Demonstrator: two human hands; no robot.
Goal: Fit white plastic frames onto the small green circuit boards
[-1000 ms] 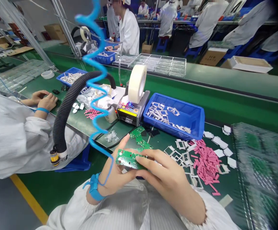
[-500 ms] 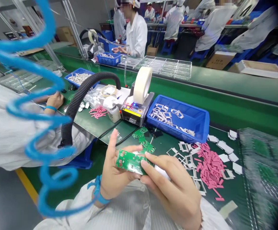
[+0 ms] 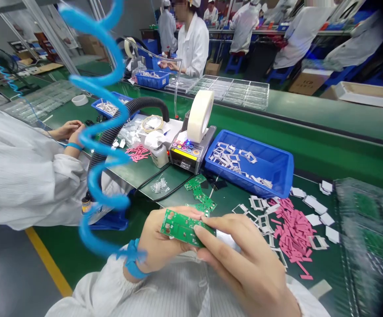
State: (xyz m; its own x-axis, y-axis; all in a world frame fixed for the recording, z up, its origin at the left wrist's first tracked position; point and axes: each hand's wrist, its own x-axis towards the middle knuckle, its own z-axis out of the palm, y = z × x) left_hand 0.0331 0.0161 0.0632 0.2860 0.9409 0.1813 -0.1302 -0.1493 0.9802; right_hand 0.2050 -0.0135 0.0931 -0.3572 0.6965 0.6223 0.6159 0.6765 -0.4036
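Floor: grey concrete floor (image 3: 6, 273) with a yellow line (image 3: 48, 262).
Furniture: long green tables (image 3: 310, 145) in rows; blue stools (image 3: 230, 62).
Frame: slanted metal posts (image 3: 42, 28), left.
Back: seated people in white coats (image 3: 194, 44); cardboard boxes (image 3: 306, 81).

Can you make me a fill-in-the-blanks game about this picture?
The left hand and right hand hold a ___ circuit board.
The white frames sit in a ___ bin.
The pile of little strips beside the right hand is ___.
Missing words: green, blue, pink.
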